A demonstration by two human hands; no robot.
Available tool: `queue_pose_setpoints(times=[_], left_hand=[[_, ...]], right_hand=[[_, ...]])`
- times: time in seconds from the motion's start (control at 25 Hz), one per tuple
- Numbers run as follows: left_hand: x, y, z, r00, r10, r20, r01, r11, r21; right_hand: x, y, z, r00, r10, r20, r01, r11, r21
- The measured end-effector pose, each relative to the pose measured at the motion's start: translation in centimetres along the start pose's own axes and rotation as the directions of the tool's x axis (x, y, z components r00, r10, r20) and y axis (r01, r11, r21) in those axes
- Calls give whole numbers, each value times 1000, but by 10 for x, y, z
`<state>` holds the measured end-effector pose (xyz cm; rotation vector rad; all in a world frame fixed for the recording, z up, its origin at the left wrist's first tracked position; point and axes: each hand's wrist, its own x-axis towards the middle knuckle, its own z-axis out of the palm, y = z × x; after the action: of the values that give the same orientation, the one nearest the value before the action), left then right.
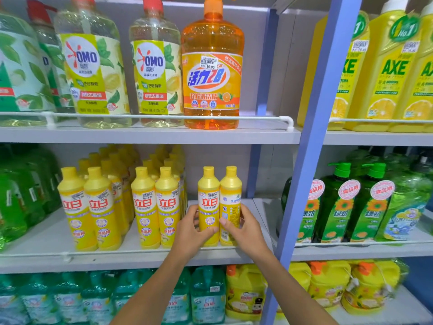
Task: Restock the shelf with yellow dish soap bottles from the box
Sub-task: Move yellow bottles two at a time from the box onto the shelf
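Note:
Two yellow dish soap bottles stand upright side by side at the front right of the middle shelf (pixel 262 214). My left hand (pixel 191 233) is wrapped around the left bottle (pixel 208 198), whose front label faces me. My right hand (pixel 244 231) grips the right bottle (pixel 230 195), which shows its back label. Both bottles rest on the shelf board just behind the white front rail. To their left stand rows of the same yellow bottles (pixel 155 207), several deep. The box is out of view.
A blue upright post (pixel 304 160) borders the bay on the right. Above are large OMO bottles (pixel 154 66) and an orange bottle (pixel 212 73). Green bottles (pixel 337 207) fill the neighbouring bay. Bare shelf board lies behind and right of the two held bottles.

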<state>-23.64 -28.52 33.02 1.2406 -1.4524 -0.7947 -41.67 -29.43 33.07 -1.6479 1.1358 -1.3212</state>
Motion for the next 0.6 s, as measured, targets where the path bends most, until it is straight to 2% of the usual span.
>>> queue_pose_setpoints(times=[0.12,0.4,0.6], left_hand=[[0,-6,2,1000,4,-15,-4,1000,13],[-2,-6,3,999,16,-30,-16,999,28],[-2,-5,4,999,11,-33,-10,1000,22]], right_hand=[[-4,9,-20,990,-4,140,3,1000,9],[2,26,-1,992,4,-123,-22,990,-141],[9,19,9,986,116,-123,-122,992,-42]])
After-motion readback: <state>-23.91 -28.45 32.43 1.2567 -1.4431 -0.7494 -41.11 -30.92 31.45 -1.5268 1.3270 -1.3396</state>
